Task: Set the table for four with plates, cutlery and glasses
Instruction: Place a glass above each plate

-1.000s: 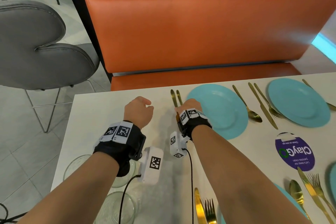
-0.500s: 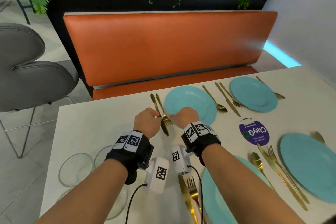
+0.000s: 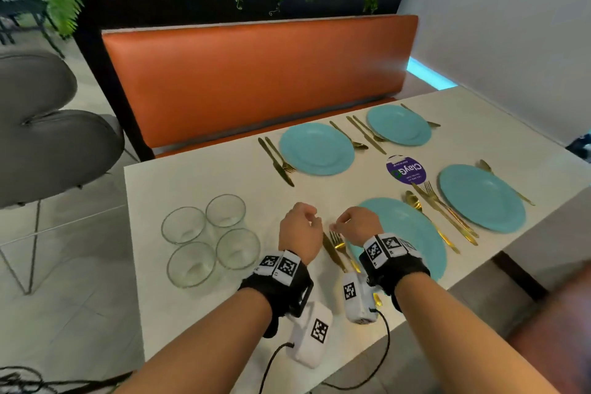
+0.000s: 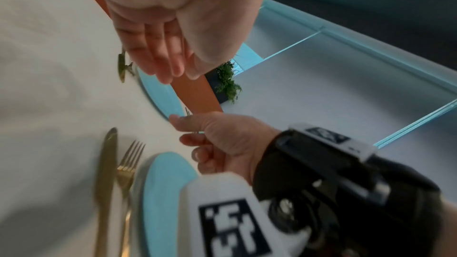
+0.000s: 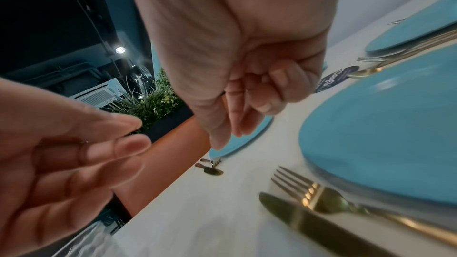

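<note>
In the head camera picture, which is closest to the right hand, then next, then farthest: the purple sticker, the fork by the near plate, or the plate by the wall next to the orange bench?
From the right hand:
1. Fork, just below its fingers, left of the near plate.
2. Purple sticker, table middle, farther right.
3. Plate by the wall, far right corner.

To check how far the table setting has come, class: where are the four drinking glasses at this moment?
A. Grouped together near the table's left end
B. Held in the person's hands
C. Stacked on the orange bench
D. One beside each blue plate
A: the four glasses stand in a cluster on the table near its left end, apart from the plates, and neither the left hand nor the right hand holds anything.
</note>
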Tool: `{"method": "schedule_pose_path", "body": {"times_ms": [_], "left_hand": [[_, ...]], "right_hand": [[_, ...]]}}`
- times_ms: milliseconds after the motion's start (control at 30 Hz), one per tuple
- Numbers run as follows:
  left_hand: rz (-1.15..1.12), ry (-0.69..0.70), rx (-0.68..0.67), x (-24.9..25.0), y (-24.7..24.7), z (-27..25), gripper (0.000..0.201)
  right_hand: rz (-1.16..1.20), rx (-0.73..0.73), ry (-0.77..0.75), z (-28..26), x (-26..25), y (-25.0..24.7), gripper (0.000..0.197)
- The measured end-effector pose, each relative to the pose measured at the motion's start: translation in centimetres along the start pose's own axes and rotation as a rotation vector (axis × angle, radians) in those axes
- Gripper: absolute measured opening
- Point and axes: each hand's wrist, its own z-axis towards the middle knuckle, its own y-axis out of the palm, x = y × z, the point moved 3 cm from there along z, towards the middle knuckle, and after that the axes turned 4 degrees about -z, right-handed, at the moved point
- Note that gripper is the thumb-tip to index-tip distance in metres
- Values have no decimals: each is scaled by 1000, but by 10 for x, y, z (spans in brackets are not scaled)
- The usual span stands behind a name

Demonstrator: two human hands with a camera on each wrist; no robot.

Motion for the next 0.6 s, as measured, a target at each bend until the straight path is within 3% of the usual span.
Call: {"method": "schedule_pose_path", "body": {"times_ms": [100, 233, 400, 500, 600], "left_hand": [[-62, 4, 154, -20, -7, -26, 25], [-138, 43, 388, -26, -36, -37, 28], [-132, -59, 689, -39, -97, -37, 46], [-111, -153, 734, -60, -122, -48, 74], [-42, -166, 657, -84, -130, -59, 103]], "right_hand": [[-18, -18, 8, -20, -1, 18, 21], [-16, -77, -2, -35, -5, 46, 38], [48, -172, -52, -47, -25, 78, 58], [86, -224, -105, -50, -44, 95, 79], [102, -236, -163, -49, -62, 109, 93]]}}
